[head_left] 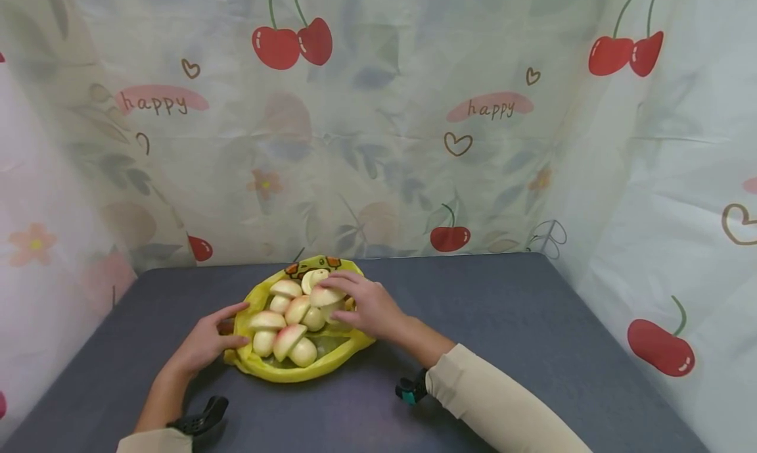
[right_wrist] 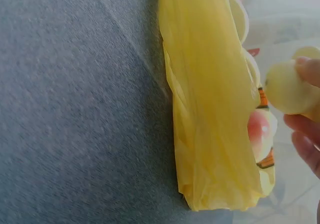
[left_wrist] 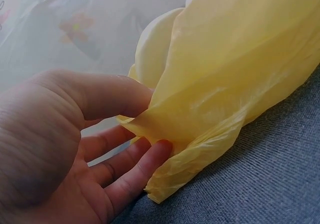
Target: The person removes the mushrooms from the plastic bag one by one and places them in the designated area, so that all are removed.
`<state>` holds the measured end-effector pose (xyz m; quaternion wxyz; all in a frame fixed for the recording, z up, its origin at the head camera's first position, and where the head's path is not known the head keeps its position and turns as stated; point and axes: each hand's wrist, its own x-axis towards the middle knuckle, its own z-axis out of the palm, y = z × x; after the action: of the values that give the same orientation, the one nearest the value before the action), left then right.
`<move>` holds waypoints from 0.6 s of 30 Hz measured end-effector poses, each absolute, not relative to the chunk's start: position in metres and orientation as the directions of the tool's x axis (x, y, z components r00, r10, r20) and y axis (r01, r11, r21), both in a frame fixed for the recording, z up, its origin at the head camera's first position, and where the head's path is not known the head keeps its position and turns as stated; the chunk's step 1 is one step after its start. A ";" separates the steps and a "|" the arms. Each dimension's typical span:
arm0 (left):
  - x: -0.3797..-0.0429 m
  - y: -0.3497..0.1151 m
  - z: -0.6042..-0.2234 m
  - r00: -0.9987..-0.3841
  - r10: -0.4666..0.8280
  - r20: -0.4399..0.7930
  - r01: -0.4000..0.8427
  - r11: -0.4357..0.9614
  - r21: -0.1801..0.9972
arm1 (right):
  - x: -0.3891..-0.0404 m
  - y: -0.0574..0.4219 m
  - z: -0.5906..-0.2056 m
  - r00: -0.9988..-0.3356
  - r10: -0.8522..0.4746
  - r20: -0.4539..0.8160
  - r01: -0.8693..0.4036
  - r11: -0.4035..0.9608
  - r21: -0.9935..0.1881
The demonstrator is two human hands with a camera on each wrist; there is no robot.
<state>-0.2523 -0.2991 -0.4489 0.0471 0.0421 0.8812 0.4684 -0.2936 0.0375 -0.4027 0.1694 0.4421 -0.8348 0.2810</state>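
A yellow plastic bag [head_left: 275, 374] with its mouth spread wide lies on the table, full of several cream toy mushrooms [head_left: 290, 341] with pink-tinged caps. At the bag's left side, my left hand [head_left: 204, 341] holds the rim. In the left wrist view, its thumb [left_wrist: 115, 96] and fingers lie on either side of a fold of the thin plastic. Over the bag's right side, my right hand [head_left: 369, 308] grips one mushroom [right_wrist: 287, 86] between thumb and fingers. In the right wrist view that mushroom is above the bag's rim; much of the hand is out of frame.
The dark grey table [head_left: 473, 321] extends around the bag. Pale curtains [head_left: 378, 111] printed with cherries and hearts enclose the back and sides. A dark wrist device [head_left: 204, 417] is on the left wrist, and another device [head_left: 411, 388] is on the right.
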 end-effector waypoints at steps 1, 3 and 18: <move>-0.252 -0.299 -0.449 -0.992 0.118 -0.044 0.030 0.559 0.829 | -0.295 0.038 -0.402 -0.549 -0.630 0.549 -0.835 0.448 -0.321; -0.252 -0.300 -0.450 -0.992 0.117 -0.044 0.029 0.559 0.828 | -0.298 0.039 -0.401 -0.541 -0.604 0.584 -0.838 0.444 -0.317; -0.254 -0.300 -0.451 -0.994 0.106 -0.038 0.029 0.561 0.827 | -0.328 0.060 -0.410 -0.595 -0.465 0.655 -0.770 0.562 -0.302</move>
<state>-0.2542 -0.3000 -0.4513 0.0416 0.0382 0.8826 0.4667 -0.3282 0.0596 -0.4100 0.2615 0.3659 -0.8440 0.2922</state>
